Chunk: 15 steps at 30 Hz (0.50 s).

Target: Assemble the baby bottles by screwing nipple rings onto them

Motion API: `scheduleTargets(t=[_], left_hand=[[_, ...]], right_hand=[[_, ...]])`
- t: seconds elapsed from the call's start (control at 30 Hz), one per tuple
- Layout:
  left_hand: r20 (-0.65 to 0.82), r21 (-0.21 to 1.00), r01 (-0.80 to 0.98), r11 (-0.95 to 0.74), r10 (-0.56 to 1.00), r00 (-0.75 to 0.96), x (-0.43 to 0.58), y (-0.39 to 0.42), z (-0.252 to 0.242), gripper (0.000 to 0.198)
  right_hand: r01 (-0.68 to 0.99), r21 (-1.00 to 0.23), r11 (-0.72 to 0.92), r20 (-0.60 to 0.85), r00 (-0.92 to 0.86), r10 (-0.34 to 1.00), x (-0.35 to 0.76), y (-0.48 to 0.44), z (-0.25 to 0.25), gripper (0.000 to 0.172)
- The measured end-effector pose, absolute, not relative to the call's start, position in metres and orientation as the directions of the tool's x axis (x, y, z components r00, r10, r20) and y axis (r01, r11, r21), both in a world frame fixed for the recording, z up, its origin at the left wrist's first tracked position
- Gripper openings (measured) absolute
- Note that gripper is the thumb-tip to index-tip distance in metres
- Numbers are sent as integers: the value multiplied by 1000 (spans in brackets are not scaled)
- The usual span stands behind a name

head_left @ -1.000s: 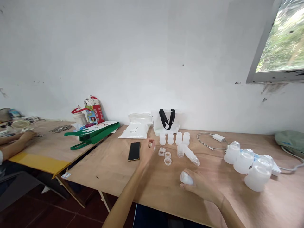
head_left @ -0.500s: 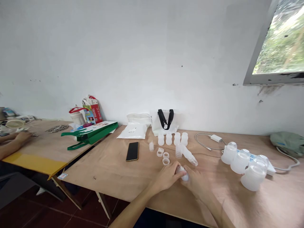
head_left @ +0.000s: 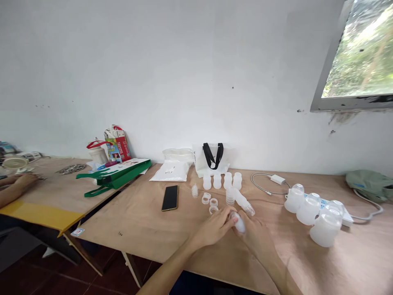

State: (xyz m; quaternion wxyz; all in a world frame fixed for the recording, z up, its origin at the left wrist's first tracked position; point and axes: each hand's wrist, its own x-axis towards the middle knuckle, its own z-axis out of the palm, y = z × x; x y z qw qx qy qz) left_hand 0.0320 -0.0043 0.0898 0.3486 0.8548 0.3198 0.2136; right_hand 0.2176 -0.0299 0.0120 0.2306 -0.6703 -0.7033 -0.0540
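Both my hands meet over the plywood table [head_left: 147, 229] on one small translucent white plastic bottle [head_left: 240, 223]. My right hand [head_left: 257, 237] cups the bottle from below and behind. My left hand [head_left: 215, 226] closes its fingertips on the bottle's top end. Just beyond my hands lie three small clear rings [head_left: 212, 202], a tiny clear piece [head_left: 194, 191], a stack of small caps [head_left: 230, 196] and a bottle lying on its side [head_left: 244, 202]. A row of several small white bottles [head_left: 221, 180] stands behind them.
A black phone [head_left: 170, 198] lies left of my hands. Several larger frosted bottles [head_left: 316, 213] sit at the right beside a white charger and cable [head_left: 270, 182]. White bags [head_left: 211, 157], a green bag [head_left: 115, 172] and another person's hand [head_left: 24, 180] are further off.
My left hand drew back from the tiny clear piece near the rings and came onto the bottle held by my right hand. Both hands now grip it together, lifted slightly.
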Motion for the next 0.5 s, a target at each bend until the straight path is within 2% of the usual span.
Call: scheduleTargets(t=[0.07,0.13,0.23,0.3,0.4,0.47,0.5], left_hand=[[136,747,461,-478,789,599,38,-1,87,40],[113,771,495,-401,851,513,42,4,85,44],[33,828,478,-294,875,483,36,13,87,47],[65,818,486,-306,890,451,26,21,86,43],[267,671,595,-443,892,364,9,33,76,33],[335,575,664,-478,878,342,0,41,65,31],[342,563,676,-474,879,332,-3,44,59,31]], right_hand=[[981,-130,147,490,-65,869,216,-33,12,14],[983,-59,175,569,-111,815,216,-36,14,31],[987,-68,148,628,-73,775,221,-38,20,45],[971,-182,155,632,-5,775,229,-36,24,38],[849,-499,177,554,155,818,244,-33,27,24],[714,-685,145,456,265,850,254,-29,27,33],[656,-745,124,410,303,860,259,-25,27,38]])
